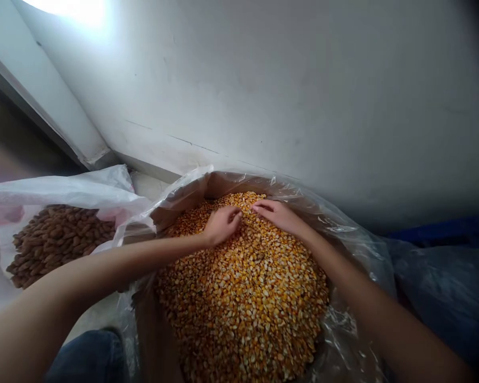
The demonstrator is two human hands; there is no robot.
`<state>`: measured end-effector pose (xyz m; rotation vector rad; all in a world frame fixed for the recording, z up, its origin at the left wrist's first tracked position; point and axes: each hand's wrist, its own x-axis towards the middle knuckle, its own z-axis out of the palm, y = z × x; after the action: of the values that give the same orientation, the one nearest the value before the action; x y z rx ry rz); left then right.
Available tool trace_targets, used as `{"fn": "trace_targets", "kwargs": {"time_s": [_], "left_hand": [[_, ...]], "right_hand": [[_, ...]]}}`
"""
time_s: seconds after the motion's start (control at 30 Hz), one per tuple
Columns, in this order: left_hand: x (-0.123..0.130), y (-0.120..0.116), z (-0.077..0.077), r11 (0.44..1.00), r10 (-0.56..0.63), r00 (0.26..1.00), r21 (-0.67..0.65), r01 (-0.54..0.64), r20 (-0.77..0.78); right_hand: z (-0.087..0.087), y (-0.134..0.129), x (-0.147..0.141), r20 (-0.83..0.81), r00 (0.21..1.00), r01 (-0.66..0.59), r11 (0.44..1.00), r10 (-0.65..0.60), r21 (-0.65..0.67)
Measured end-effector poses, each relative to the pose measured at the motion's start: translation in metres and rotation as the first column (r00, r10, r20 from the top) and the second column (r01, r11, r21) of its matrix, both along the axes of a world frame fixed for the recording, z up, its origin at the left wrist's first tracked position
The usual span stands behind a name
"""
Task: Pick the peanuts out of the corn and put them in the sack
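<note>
Loose yellow-orange corn kernels [255,298] fill a large box lined with clear plastic [343,229]. My left hand [224,224] is over the far part of the kernels, its fingers curled in towards the thumb. Facing it from the right, my right hand [278,215] has its fingers together and its thumb close to them, the tips pointing left. A small gap lies between the two hands. Whatever either hand pinches is too small or too hidden to make out.
To the left stands an open white sack [64,190] holding brown, almond-like nuts [64,236]. A pale wall [263,96] rises right behind the box. Dark plastic [447,287] and a blue edge [443,230] lie at right. My jeans-covered leg [88,356] shows at the bottom left.
</note>
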<state>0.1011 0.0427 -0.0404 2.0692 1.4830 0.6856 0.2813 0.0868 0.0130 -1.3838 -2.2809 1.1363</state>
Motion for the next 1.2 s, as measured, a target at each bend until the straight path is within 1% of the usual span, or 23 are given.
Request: {"fn": "trace_targets", "kwargs": {"time_s": [0.03,0.07,0.1,0.13,0.17,0.23,0.27,0.37,0.47,0.57,0.63,0.67,0.7,0.73,0.77,0.83,0.87,0.93,0.97,1.03,1.13,1.2], "left_hand": [[-0.007,0.013,0.000,0.999,-0.004,0.994,0.040,0.009,-0.108],[-0.013,0.026,-0.003,0.999,-0.016,0.973,0.027,0.023,-0.229],[-0.020,0.036,-0.006,1.000,-0.029,0.947,-0.016,0.025,-0.321],[-0.025,0.044,-0.011,0.999,-0.024,0.928,-0.042,0.009,-0.372],[-0.029,0.049,-0.016,0.998,-0.016,0.922,-0.065,-0.009,-0.386],[-0.032,0.051,-0.028,0.992,0.039,0.941,-0.100,-0.077,-0.335],[-0.032,0.050,-0.033,0.987,0.074,0.952,-0.118,-0.113,-0.297],[-0.031,0.044,-0.043,0.965,0.156,0.961,-0.171,-0.197,-0.227],[-0.036,0.042,-0.044,0.966,0.136,0.975,-0.195,-0.169,-0.175],[-0.047,0.045,-0.040,0.961,0.046,0.993,-0.266,-0.075,-0.113],[-0.053,0.046,-0.035,0.945,-0.028,0.997,-0.327,0.005,-0.068],[-0.055,0.046,-0.031,0.924,-0.061,0.998,-0.379,0.047,-0.023],[-0.056,0.045,-0.026,0.890,-0.082,0.996,-0.447,0.092,0.040],[-0.056,0.042,-0.021,0.842,-0.084,0.990,-0.523,0.132,0.116],[-0.054,0.039,-0.015,0.781,-0.060,0.980,-0.602,0.165,0.191],[-0.049,0.029,-0.001,0.648,0.055,0.948,-0.733,0.206,0.315],[-0.046,0.023,0.006,0.595,0.123,0.926,-0.773,0.220,0.358],[-0.040,0.011,0.019,0.523,0.235,0.867,-0.809,0.267,0.439],[-0.037,0.006,0.024,0.502,0.274,0.839,-0.814,0.292,0.470],[-0.033,-0.004,0.031,0.484,0.320,0.806,-0.817,0.313,0.499],[-0.034,-0.017,0.038,0.493,0.327,0.813,-0.821,0.289,0.483],[-0.040,-0.026,0.045,0.514,0.292,0.838,-0.815,0.269,0.461]], "right_hand": [[-0.002,0.003,0.000,0.028,0.999,0.025,0.998,-0.027,0.058],[-0.005,0.004,0.000,0.064,0.998,0.019,0.995,-0.025,0.101],[-0.008,0.003,-0.002,0.103,0.995,-0.010,0.990,-0.004,0.139],[-0.011,0.002,-0.005,0.136,0.990,-0.046,0.982,0.021,0.182],[-0.015,0.000,-0.010,0.165,0.985,-0.088,0.968,0.049,0.234],[-0.022,-0.001,-0.023,0.208,0.972,-0.175,0.929,0.111,0.325],[-0.027,0.000,-0.032,0.227,0.964,-0.214,0.912,0.139,0.349],[-0.041,0.005,-0.064,0.304,0.935,-0.285,0.896,0.182,0.341],[-0.054,0.004,-0.093,0.350,0.922,-0.282,0.905,0.165,0.317],[-0.059,-0.001,-0.109,0.351,0.928,-0.235,0.926,0.123,0.297],[-0.058,-0.001,-0.110,0.349,0.927,-0.232,0.942,0.138,0.243],[-0.055,0.000,-0.107,0.346,0.924,-0.242,0.948,0.161,0.205],[-0.052,0.001,-0.102,0.346,0.919,-0.258,0.952,0.189,0.165],[-0.048,0.002,-0.095,0.342,0.915,-0.266,0.957,0.214,0.113],[-0.043,0.002,-0.088,0.322,0.918,-0.260,0.964,0.233,0.044],[-0.033,-0.002,-0.071,0.210,0.953,-0.195,0.972,0.219,-0.129],[-0.029,-0.007,-0.062,0.122,0.978,-0.139,0.965,0.168,-0.221],[-0.020,-0.022,-0.045,-0.067,0.998,-0.027,0.923,0.001,-0.383],[-0.017,-0.031,-0.038,-0.144,0.986,0.013,0.898,-0.085,-0.440],[-0.011,-0.049,-0.025,-0.243,0.939,0.077,0.836,-0.244,-0.543],[-0.004,-0.068,-0.014,-0.265,0.870,0.160,0.747,-0.416,-0.646],[0.001,-0.074,-0.009,-0.242,0.849,0.199,0.709,-0.470,-0.677]]}}
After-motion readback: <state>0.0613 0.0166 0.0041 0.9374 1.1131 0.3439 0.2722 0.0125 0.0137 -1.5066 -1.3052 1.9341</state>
